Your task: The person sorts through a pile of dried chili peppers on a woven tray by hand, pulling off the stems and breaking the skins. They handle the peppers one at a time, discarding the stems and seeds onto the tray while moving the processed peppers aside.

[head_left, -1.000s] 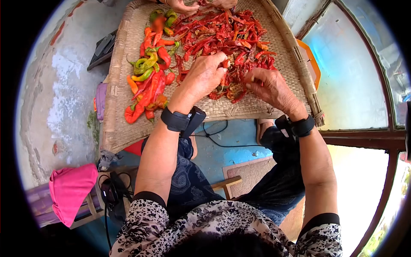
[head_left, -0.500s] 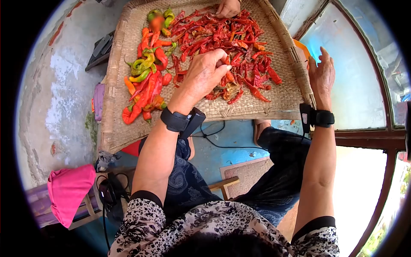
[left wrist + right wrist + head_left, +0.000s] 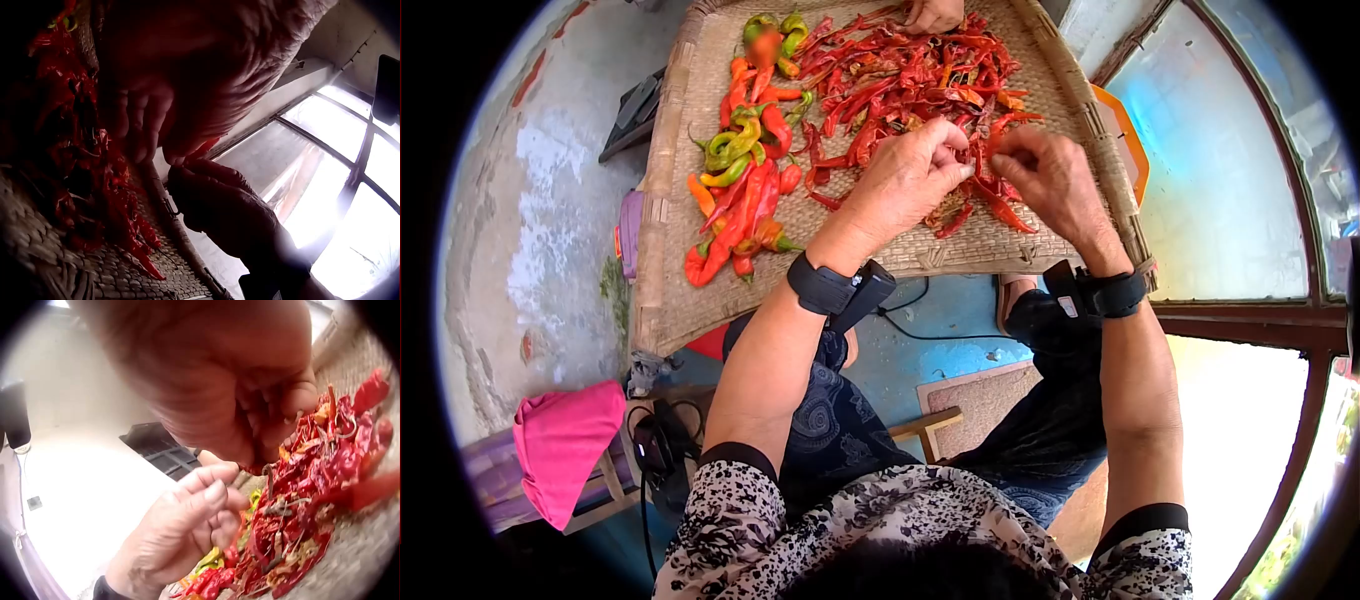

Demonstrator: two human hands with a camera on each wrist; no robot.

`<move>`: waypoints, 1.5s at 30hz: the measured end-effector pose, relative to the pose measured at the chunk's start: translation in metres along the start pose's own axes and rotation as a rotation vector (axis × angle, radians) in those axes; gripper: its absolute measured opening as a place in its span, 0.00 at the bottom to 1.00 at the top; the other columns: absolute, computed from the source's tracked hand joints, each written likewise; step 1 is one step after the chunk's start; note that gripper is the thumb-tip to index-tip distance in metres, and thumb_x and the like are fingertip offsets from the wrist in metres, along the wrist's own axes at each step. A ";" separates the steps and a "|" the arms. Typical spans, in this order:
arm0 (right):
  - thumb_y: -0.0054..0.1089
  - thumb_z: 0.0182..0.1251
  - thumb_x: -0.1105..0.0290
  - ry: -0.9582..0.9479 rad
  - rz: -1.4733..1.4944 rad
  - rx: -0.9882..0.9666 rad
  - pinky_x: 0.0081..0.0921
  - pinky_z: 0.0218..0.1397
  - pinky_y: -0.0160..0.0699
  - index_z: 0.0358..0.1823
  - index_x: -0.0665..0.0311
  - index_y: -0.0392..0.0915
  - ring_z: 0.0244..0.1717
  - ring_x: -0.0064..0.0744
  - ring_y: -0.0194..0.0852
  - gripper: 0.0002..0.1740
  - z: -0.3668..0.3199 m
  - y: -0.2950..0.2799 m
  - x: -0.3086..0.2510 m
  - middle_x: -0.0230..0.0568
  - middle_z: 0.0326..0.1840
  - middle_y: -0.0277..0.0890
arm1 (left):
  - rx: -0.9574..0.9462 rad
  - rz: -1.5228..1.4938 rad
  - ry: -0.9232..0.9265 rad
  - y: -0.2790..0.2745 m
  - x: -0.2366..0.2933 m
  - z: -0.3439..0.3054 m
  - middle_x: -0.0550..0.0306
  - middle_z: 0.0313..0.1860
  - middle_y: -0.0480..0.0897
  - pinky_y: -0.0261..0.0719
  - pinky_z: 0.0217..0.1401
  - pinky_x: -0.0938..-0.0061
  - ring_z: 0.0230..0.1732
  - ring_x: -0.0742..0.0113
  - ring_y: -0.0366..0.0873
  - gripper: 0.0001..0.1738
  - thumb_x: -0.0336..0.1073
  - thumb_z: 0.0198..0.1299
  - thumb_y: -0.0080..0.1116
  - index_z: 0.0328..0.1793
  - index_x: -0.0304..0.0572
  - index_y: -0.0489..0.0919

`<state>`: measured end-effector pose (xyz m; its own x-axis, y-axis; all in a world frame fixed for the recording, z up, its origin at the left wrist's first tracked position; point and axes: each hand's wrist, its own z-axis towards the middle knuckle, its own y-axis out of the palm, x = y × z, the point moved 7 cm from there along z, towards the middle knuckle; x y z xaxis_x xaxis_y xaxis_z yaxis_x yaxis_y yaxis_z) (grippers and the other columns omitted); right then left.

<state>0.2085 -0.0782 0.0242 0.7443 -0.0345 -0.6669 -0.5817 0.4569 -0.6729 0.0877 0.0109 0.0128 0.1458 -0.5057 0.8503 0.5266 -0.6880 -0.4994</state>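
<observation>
My left hand (image 3: 900, 188) is over the near part of the woven tray (image 3: 1040, 258), its thumb and forefinger pinching a dried red chili (image 3: 207, 147). Opposite it, my right hand (image 3: 1060, 185) has its fingers curled, their tips meeting the same chili; a small stem-like stub (image 3: 297, 416) shows by its fingertips in the right wrist view. The hands hide most of this chili. Beneath and beyond them spreads a heap of dried red chilies (image 3: 865, 100). Fresh red and green peppers (image 3: 750, 210) lie along the tray's left side.
Another person's hand (image 3: 933, 14) reaches into the heap at the far edge. An orange-rimmed object (image 3: 1138, 160) stands beyond the tray's right rim, near the window (image 3: 1230, 170). A pink cloth (image 3: 570, 450) hangs at the lower left.
My right hand went out past the tray's right rim, then came back to meet the left. The left hand shifted slightly right. Of the other person's two hands, one has left view.
</observation>
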 end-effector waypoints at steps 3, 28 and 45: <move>0.61 0.62 0.69 0.054 -0.102 0.302 0.26 0.35 0.79 0.40 0.67 0.81 0.28 0.32 0.82 0.09 -0.002 -0.052 0.026 0.46 0.29 0.83 | -0.227 0.314 0.014 0.017 -0.011 -0.010 0.52 0.31 0.81 0.78 0.37 0.69 0.31 0.61 0.79 0.09 0.34 0.57 0.59 0.39 0.36 0.77; 0.61 0.62 0.70 -0.069 -0.091 0.200 0.32 0.35 0.79 0.38 0.66 0.80 0.28 0.41 0.82 0.07 0.002 -0.025 0.003 0.48 0.29 0.81 | -0.044 0.280 0.084 -0.018 -0.012 -0.007 0.55 0.27 0.80 0.74 0.33 0.69 0.28 0.65 0.77 0.11 0.35 0.55 0.61 0.40 0.36 0.78; 0.59 0.57 0.73 -0.310 -0.179 -0.088 0.38 0.36 0.79 0.38 0.63 0.79 0.35 0.46 0.79 0.08 -0.014 0.038 -0.010 0.44 0.34 0.76 | -0.257 0.622 0.032 -0.002 -0.036 -0.010 0.47 0.27 0.79 0.73 0.34 0.58 0.33 0.48 0.78 0.06 0.33 0.50 0.55 0.31 0.38 0.76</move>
<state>0.1741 -0.0727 0.0012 0.8930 0.1700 -0.4167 -0.4493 0.3894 -0.8040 0.0737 0.0252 -0.0186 0.3308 -0.8602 0.3881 0.1359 -0.3635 -0.9216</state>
